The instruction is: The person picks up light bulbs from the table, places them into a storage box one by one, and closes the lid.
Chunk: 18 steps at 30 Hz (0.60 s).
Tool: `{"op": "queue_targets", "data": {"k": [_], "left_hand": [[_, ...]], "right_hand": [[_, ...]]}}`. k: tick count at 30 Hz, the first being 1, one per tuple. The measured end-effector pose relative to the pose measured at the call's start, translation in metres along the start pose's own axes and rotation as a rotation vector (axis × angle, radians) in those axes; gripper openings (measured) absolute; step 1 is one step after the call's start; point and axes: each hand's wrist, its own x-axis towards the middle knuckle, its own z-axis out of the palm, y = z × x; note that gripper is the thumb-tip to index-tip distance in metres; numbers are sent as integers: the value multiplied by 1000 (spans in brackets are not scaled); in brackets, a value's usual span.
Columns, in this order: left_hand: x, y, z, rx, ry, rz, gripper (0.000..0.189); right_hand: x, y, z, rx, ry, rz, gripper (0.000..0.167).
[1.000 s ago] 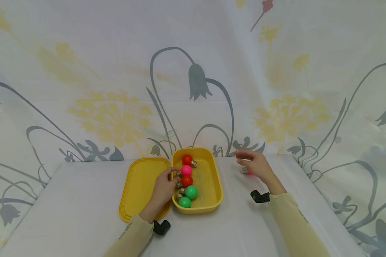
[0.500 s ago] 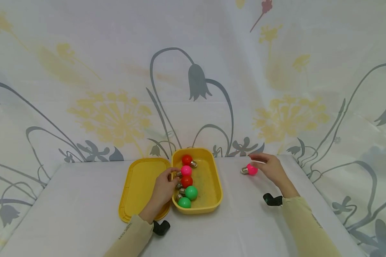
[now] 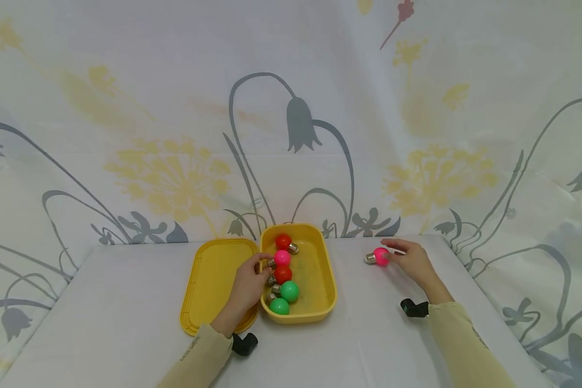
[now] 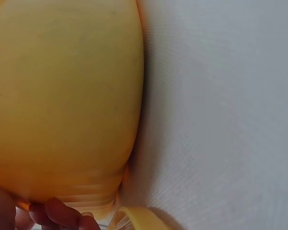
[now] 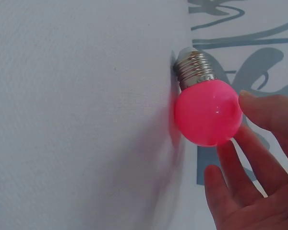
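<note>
My left hand (image 3: 245,281) grips the left rim of a yellow plastic box (image 3: 316,275), its fingertips reaching over the edge. Inside lie a red bulb (image 3: 283,241), a pink bulb (image 3: 282,259), another red bulb (image 3: 283,274) and two green bulbs (image 3: 289,291). A separate pink light bulb (image 5: 209,112) lies on the white cloth, its screw base pointing left in the head view. Around its round end are the spread fingers of my right hand (image 3: 414,263). In the right wrist view the thumb (image 5: 259,108) is right at the glass, with the other fingers below.
The yellow lid (image 3: 210,280) lies flat left of the box, partly under my left forearm. Behind the table (image 3: 354,345) hangs a flower-printed cloth (image 3: 184,97). Black wrist-worn devices (image 3: 414,308) stick out beside both sleeves.
My right hand has drawn off to the right, uncovering the loose pink bulb, then come down to its round end. The left hand stays at the box rim.
</note>
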Motion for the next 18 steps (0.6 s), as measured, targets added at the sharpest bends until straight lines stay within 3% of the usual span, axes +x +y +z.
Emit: {"op": "queue_targets", "data": {"k": [7,18], "left_hand": [[-1,0,1,7,10,3,26],[0,-2,2,-9,15,-5,25]], "right_hand": [[-2,3,3,9,-26,53,39],[-6,5,6,41,-46,44,41]]}}
